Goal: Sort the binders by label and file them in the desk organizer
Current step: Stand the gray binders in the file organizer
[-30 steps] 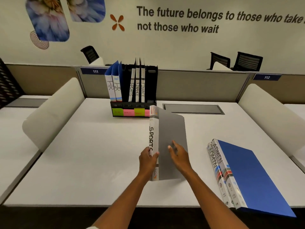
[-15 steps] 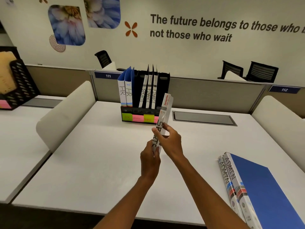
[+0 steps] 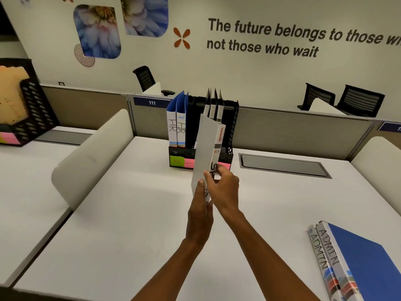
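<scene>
At the bench's [image 3: 130, 235] near right corner lie two ADMIN binders [image 3: 355, 263], stacked flat with blue covers up and spines facing left. Toward the middle, both hands hold a grey SPORTS binder [image 3: 207, 148] upright above the surface, tilted slightly. The left hand [image 3: 200, 216] grips its lower edge, fingers wrapped round the cover; the right hand [image 3: 225, 187] clasps the spine just above. Directly behind, at the far edge, stands the black desk organizer [image 3: 233, 135], holding two blue HR binders [image 3: 176, 124] on its left and three grey binders [image 3: 213, 107] further right. Coloured sticky labels [image 3: 176, 161] run along its front.
</scene>
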### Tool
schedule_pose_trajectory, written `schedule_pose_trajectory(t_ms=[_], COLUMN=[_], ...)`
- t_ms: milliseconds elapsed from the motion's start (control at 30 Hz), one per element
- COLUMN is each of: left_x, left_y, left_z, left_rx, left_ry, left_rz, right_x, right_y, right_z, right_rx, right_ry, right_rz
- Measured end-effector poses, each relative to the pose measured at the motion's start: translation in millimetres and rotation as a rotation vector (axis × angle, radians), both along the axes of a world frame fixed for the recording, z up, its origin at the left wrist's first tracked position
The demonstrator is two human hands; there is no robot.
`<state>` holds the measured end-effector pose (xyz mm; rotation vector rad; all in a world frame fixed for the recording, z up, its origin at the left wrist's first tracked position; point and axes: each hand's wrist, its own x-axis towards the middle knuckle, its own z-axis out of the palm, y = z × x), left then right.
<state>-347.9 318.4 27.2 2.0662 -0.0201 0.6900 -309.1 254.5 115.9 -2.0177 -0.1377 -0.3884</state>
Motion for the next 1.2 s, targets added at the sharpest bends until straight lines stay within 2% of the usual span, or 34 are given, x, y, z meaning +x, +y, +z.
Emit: schedule_pose_trajectory(t_ms=[200,333,633,833,1200], left_x=[43.6,63.7,115.2,149.0,215.3], left_y=[33.5,59.2,135.1,173.8,197.8], left_z=[3.5,5.5,-20.0,-32.6,-43.5], left_rx=[0.101,0.074,0.188,0.289,0.534], left_ry=[-0.089,-0.026,0.118,0.220,0.361], left_rz=[-0.087,-0.132,-0.109,-0.087,-0.137], right_x=[26.0,52.0,121.7,165.1,240.2], right_y=[25.9,38.8,72.1,96.4,126.4], right_z=[13.6,29.5,65.5,72.0,54.7], right_rx=[0.065,0.133,0.218,0.233,0.308], right_ry=[-0.133,-0.191,-0.361,-0.388,-0.354], right_rz=[-0.146,-0.208,-0.277,-0.303,-0.351])
